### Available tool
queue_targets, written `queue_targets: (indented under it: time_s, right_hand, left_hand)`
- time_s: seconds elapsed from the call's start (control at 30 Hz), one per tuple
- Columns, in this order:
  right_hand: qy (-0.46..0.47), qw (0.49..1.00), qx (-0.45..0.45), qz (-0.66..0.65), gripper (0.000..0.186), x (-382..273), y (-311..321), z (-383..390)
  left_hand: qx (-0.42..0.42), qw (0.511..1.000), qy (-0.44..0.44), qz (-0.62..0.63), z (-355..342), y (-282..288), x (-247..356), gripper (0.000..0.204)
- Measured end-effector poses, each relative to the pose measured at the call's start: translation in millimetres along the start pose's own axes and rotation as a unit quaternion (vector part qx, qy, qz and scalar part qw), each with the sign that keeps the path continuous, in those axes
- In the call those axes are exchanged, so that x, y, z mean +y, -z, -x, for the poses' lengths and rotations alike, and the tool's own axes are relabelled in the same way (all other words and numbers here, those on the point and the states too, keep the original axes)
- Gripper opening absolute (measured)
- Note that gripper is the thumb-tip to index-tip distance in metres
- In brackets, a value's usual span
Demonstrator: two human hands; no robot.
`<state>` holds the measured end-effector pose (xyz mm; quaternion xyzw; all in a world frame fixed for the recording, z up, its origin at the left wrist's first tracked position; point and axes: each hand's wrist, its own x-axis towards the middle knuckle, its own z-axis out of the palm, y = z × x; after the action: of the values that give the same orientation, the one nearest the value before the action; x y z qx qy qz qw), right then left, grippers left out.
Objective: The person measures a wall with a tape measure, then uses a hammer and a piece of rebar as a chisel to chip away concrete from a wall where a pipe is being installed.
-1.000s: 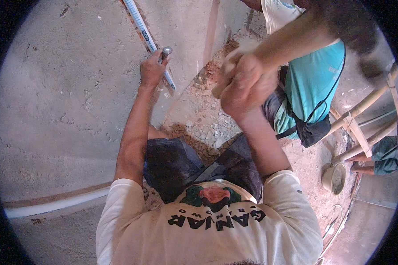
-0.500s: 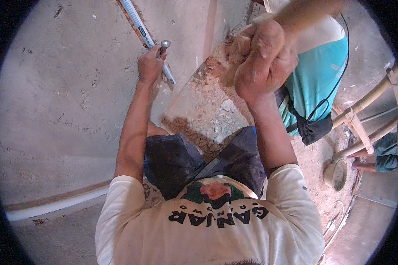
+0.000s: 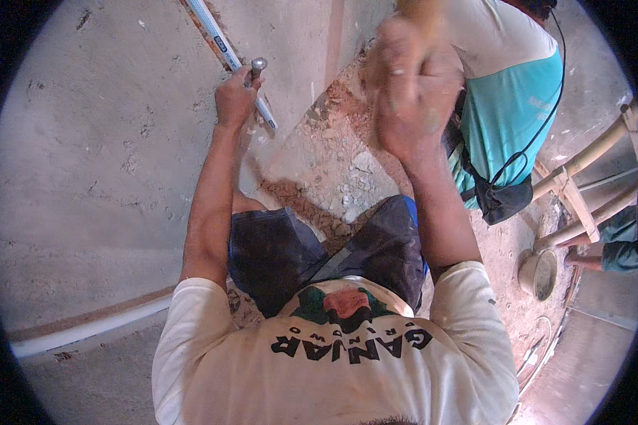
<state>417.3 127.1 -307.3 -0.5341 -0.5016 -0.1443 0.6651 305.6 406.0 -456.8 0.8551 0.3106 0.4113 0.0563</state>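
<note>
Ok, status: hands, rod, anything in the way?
Left hand gripping rod, by pipe. Right hand blurred, closed on handle. Co-worker close on the right.

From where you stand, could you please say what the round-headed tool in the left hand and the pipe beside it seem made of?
The round-headed tool looks like bare steel, its grey head shining; the pipe is probably smooth plastic, judging by its even white-blue surface.

the one view looks from the left of two cameras on the person's head, steeply down and forward. the pale shirt (image 3: 333,382) is close below; the left fingers (image 3: 241,76) and right fingers (image 3: 403,78) are farther ahead. the upright fisheye picture bows a white strip (image 3: 92,329) near its round dark rim.
</note>
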Motion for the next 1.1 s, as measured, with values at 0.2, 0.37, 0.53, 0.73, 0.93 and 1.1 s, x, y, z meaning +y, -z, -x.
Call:
queue_targets:
  time_s: [0.2,0.37,0.53,0.73,0.93,1.1]
  right_hand:
    - [-0.1,0.974,-0.146,0.142,0.032,67.5,-44.0,77.5]
    - [-0.186,0.946,-0.231,0.129,0.039,58.0,-22.9,80.5]
    - [-0.067,0.996,-0.025,0.06,0.031,-12.3,1.9,9.4]
    - [-0.016,0.98,-0.034,0.197,0.028,61.4,-39.8,78.3]
    - [-0.177,0.953,-0.209,0.132,0.038,72.7,-20.9,84.7]
    - [-0.046,0.998,-0.021,0.041,0.028,6.4,-1.8,14.4]
  left_hand:
    - [0.002,1.0,0.0,0.011,-2.9,-6.4,7.7,0.035]
    - [-0.024,1.0,-0.019,0.001,-5.1,-4.0,1.8,0.034]
    - [-0.035,0.999,0.012,-0.007,-4.1,2.1,7.1,0.031]
    - [-0.028,1.0,0.003,0.013,-3.4,-4.7,8.7,0.032]
    - [-0.029,0.999,0.002,-0.022,-4.6,-2.7,3.3,0.032]
    - [-0.021,1.0,-0.008,0.019,1.5,0.2,-2.3,0.03]
